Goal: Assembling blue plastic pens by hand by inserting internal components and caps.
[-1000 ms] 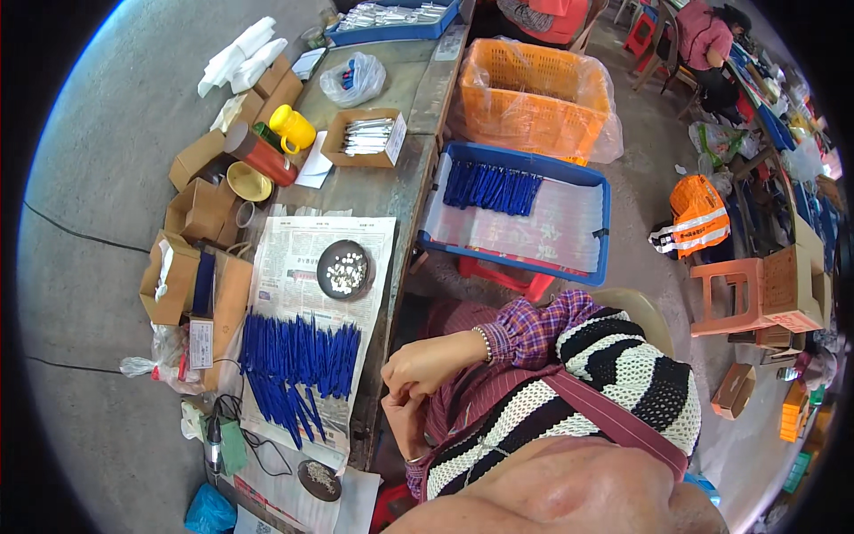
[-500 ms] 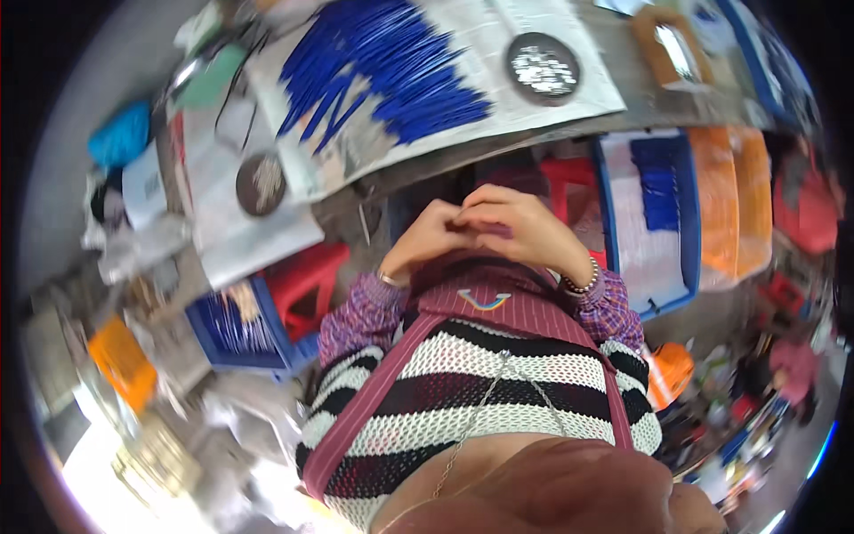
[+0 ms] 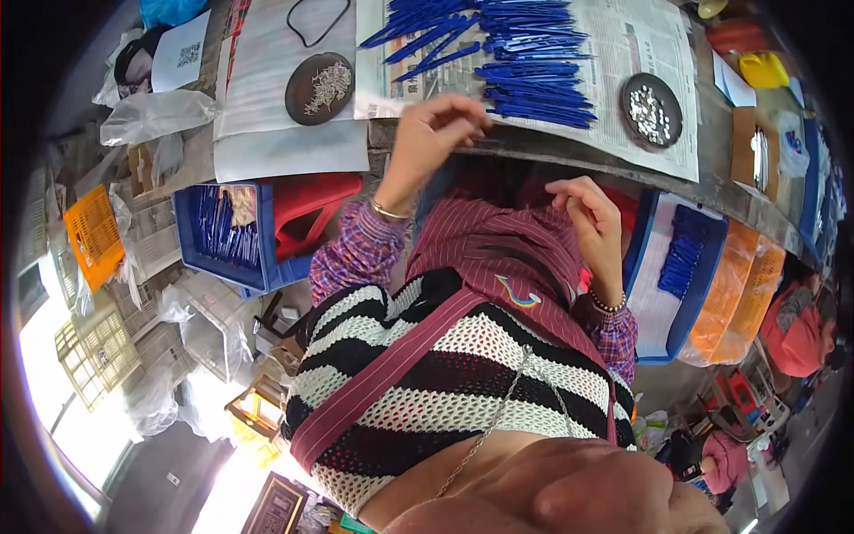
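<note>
My left hand (image 3: 438, 125) is raised to the near edge of the table (image 3: 569, 151), fingers bent and pinched together beside the newspaper (image 3: 623, 53). Whether it holds anything is unclear. A heap of thin blue plastic sticks (image 3: 525, 62) lies on that newspaper just beyond the hand. My right hand (image 3: 589, 218) hangs lower, over my lap and striped top, with fingers loosely apart and nothing visible in them. A dark round dish of small metal bits (image 3: 652, 109) sits on the paper to the right.
A second dark dish of pale small parts (image 3: 320, 87) rests on white paper at left. Below the table stand a blue crate (image 3: 191, 240), a red stool (image 3: 311, 200), a blue tray with blue pieces (image 3: 680, 258) and an orange basket (image 3: 747, 294). A person in red (image 3: 801, 329) sits at right.
My hands were clasped together at my chest; now they are apart, the left one lifted to the table edge. The view has swung so the table fills the top.
</note>
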Motion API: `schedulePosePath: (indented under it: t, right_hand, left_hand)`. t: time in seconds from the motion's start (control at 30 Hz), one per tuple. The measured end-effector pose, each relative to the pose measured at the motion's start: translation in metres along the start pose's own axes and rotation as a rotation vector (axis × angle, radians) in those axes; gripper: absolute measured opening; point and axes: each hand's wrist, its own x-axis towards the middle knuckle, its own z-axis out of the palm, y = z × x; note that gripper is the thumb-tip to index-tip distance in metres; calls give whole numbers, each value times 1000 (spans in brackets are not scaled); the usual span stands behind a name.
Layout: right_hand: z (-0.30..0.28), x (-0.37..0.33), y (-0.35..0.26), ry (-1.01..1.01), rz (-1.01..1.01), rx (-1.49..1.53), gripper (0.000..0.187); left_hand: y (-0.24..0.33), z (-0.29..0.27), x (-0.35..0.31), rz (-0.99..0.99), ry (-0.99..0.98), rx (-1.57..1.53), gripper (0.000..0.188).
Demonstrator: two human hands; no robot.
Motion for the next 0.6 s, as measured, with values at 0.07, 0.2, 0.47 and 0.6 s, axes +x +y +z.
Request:
schedulePosePath:
  t: [0.07, 0.2, 0.47, 0.6]
  right_hand:
    - [2, 2, 4, -8, -13, -13, 28]
    - [-1, 1, 5, -36, -5, -52, 30]
    - [8, 3, 4, 17, -5, 65, 30]
    - [6, 4, 9, -29, 26, 57, 31]
  left_hand:
    - [11, -19, 16, 130, 107, 245, 15]
    - [27, -49, 56, 269, 168, 631, 21]
    - [5, -97, 92, 358, 288, 1181, 35]
    - [3, -90, 83, 409, 269, 1129, 33]
